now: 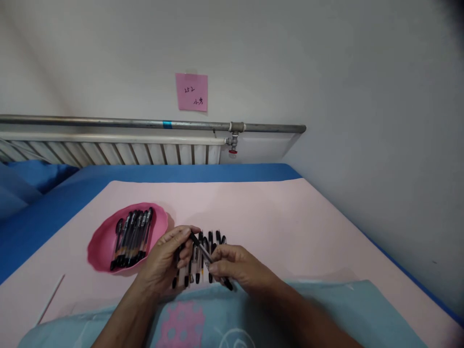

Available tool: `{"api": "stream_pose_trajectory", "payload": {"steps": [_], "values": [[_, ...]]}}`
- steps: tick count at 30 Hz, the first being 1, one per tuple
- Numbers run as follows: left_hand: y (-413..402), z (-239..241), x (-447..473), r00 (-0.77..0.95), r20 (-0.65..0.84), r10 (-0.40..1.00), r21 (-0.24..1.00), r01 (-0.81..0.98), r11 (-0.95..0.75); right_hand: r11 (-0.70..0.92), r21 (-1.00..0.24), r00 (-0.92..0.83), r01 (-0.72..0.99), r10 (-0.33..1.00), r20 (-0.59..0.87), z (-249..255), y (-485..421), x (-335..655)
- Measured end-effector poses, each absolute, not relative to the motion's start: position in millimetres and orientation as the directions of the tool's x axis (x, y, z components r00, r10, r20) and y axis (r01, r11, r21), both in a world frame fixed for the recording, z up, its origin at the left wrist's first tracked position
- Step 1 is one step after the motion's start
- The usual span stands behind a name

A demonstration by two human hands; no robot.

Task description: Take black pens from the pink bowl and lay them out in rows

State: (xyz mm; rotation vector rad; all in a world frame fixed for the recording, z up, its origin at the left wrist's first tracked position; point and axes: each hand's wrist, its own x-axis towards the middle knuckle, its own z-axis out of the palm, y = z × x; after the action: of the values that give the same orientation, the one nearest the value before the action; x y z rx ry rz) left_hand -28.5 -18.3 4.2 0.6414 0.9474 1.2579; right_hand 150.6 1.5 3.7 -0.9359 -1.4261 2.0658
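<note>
My left hand [165, 263] and my right hand [237, 268] meet over a row of several black pens [208, 240] lying on the pink sheet [290, 222]. Both hands pinch one black pen [206, 256] that slants from my left fingertips down to the right, past my right fingers. My left hand also covers the near ends of the row. To the left stands a pink dish [99, 241] with several more black pens [132, 237] laid side by side in it.
A thin white stick [50, 297] lies on the sheet at the near left. A light blue patterned cloth [203, 324] covers the near edge. Blue bedding [43, 208], a radiator [108, 152], a pipe and a wall with a pink note [191, 92] lie behind.
</note>
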Motion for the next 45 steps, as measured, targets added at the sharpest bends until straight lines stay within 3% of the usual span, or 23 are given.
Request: {"api": "stream_pose_trajectory", "payload": {"steps": [2,7,12,16,18,23,29,32,34,37,39,45], "values": [[-18,4,-29,0.021,-0.235,0.972,0.838,-0.502,0.214,-0.349,-0.937,-0.630,0.026,0.722,-0.286,4,1,150],[-16,4,-30,0.011,-0.224,0.975,0.842,-0.502,0.199,-0.477,-0.879,-0.755,0.000,0.576,-0.313,4,0,150],[-15,3,-30,-0.009,-0.220,0.976,0.842,-0.507,0.185,-0.358,-0.934,-0.592,-0.011,0.755,-0.282,5,0,149],[-14,2,-30,-0.017,-0.210,0.978,0.855,-0.488,0.175,-0.541,-0.841,-0.727,-0.022,0.586,-0.358,6,-2,148],[-14,2,-30,-0.020,-0.203,0.979,0.862,-0.477,0.169,-0.547,-0.837,-0.756,0.017,0.541,-0.369,6,-2,149],[-14,4,-29,-0.048,-0.194,0.980,0.861,-0.486,0.147,-0.382,-0.924,-0.580,0.026,0.747,-0.325,5,-1,147],[-15,4,-30,-0.039,-0.187,0.982,0.870,-0.471,0.147,-0.575,-0.818,-0.682,0.004,0.597,-0.423,10,-2,147],[-15,3,-28,-0.058,-0.191,0.980,0.865,-0.482,0.140,-0.484,-0.874,-0.637,0.050,0.658,-0.401,9,-2,149],[-13,3,-28,-0.087,-0.203,0.975,0.856,-0.499,0.134,-0.336,-0.935,-0.568,0.116,0.749,-0.340,5,-2,149],[-10,3,-32,-0.163,-0.211,0.964,0.840,-0.534,0.094,-0.020,-0.960,-0.412,0.279,0.901,-0.138,-3,-3,149],[-8,5,-37,-0.202,-0.213,0.956,0.821,-0.567,0.063,0.096,-0.930,-0.353,0.355,0.935,-0.039,-7,-3,149],[-5,11,-48,-0.255,-0.232,0.939,0.755,-0.656,0.009,0.020,-0.954,-0.382,0.298,0.919,-0.100,-3,0,150]]}}
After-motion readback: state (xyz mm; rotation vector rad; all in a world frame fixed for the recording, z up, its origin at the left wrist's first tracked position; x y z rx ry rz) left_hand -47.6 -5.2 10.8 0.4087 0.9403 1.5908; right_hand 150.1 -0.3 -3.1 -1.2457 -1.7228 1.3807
